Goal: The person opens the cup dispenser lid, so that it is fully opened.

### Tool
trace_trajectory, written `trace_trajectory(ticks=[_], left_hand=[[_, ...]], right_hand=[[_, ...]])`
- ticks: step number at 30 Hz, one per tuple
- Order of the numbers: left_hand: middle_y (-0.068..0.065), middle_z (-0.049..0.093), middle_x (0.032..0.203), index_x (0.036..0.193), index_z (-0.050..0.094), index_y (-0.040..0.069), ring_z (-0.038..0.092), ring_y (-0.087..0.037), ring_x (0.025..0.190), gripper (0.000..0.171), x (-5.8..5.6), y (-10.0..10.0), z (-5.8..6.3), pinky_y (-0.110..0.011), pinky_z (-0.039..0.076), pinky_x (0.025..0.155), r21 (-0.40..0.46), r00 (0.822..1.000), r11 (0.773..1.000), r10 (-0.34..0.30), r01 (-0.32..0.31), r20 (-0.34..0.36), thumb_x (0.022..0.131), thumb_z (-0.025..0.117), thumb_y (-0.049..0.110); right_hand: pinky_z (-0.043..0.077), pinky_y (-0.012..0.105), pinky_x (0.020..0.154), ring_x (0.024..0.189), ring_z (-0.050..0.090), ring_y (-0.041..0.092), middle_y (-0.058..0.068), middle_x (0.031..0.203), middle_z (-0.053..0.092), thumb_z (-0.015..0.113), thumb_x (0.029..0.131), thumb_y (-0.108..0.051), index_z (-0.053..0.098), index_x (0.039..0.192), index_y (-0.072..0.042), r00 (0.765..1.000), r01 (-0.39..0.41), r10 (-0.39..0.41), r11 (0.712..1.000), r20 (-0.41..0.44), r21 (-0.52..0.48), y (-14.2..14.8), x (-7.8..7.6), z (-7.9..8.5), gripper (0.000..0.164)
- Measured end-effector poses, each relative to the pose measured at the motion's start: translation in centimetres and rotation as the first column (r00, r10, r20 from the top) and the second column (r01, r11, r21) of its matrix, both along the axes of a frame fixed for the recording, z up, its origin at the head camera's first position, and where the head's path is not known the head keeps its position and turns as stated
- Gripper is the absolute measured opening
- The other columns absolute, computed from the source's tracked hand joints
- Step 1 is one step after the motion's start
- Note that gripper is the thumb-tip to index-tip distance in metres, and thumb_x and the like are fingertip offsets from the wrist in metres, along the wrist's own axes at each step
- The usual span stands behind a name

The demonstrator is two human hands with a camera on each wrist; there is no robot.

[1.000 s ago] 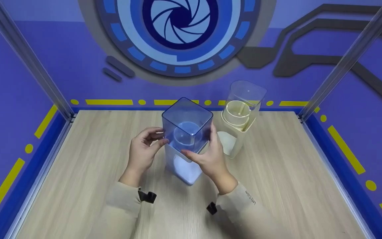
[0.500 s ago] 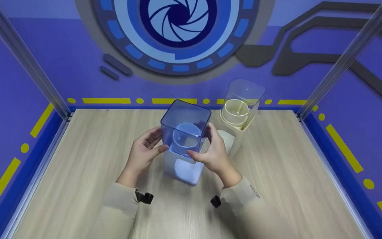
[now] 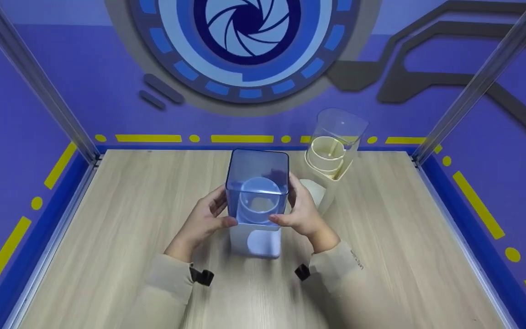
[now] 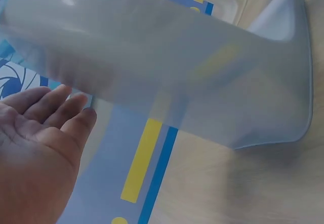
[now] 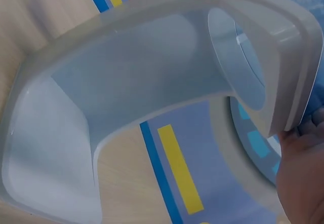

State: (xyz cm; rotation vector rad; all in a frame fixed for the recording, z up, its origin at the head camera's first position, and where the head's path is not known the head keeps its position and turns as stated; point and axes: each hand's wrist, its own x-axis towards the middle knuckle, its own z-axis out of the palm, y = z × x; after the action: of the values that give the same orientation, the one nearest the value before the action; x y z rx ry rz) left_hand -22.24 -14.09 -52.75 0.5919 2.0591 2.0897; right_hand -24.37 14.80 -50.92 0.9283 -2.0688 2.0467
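A pale blue dispenser stands upright, with a see-through blue square cover (image 3: 258, 171) on top. Through that cover shows a round ring (image 3: 260, 194), and the pale base (image 3: 263, 242) sticks out toward me below. My left hand (image 3: 203, 219) holds the left side, thumb at the front lower edge of the cover and fingers along the side. On the opposite side my right hand (image 3: 306, 210) holds it likewise, thumb on the front edge. In the left wrist view the fingers (image 4: 50, 112) lie beside the body wall. The right wrist view shows the hollow body (image 5: 147, 62) with its round opening.
Behind to the right stands a second, cream dispenser (image 3: 324, 171) with a clear cover, its lower part partly behind my right hand. Both stand on a wood-grain table (image 3: 130, 219), with purple panels (image 3: 85, 91) and metal posts around it.
The blue dispenser has turned, its cover going from corner-first to square-on to me, and it sits slightly nearer. Both hands have moved with it, a little toward me.
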Motion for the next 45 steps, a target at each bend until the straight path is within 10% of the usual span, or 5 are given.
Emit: trace_trajectory(ticks=[12,45], left_hand=[[-0.002,0.063,0.163,0.172,0.046,0.02,0.055,-0.029,0.158,0.124,0.8,1.4,-1.0,-0.054,0.037,0.141,-0.168,0.993,0.982,0.075,-0.089,-0.086,0.067,0.113,0.03],[0.002,0.068,0.158,0.167,0.053,0.023,0.059,-0.026,0.155,0.117,0.5,1.5,-1.3,-0.051,0.04,0.14,-0.202,0.993,0.974,0.088,-0.102,-0.076,0.066,0.113,0.022]], right_hand=[[0.059,0.026,0.116,0.126,0.071,0.018,0.001,0.137,0.075,0.104,0.069,-0.057,0.048,0.155,0.015,0.998,-0.065,0.067,0.991,0.019,-0.115,-0.5,-0.5,-1.1,0.125],[0.065,0.025,0.107,0.117,0.076,0.016,-0.002,0.131,0.079,0.095,0.066,-0.083,0.056,0.148,0.017,0.988,0.091,-0.103,0.99,-0.112,-0.105,-1.3,-0.5,-1.4,0.135]])
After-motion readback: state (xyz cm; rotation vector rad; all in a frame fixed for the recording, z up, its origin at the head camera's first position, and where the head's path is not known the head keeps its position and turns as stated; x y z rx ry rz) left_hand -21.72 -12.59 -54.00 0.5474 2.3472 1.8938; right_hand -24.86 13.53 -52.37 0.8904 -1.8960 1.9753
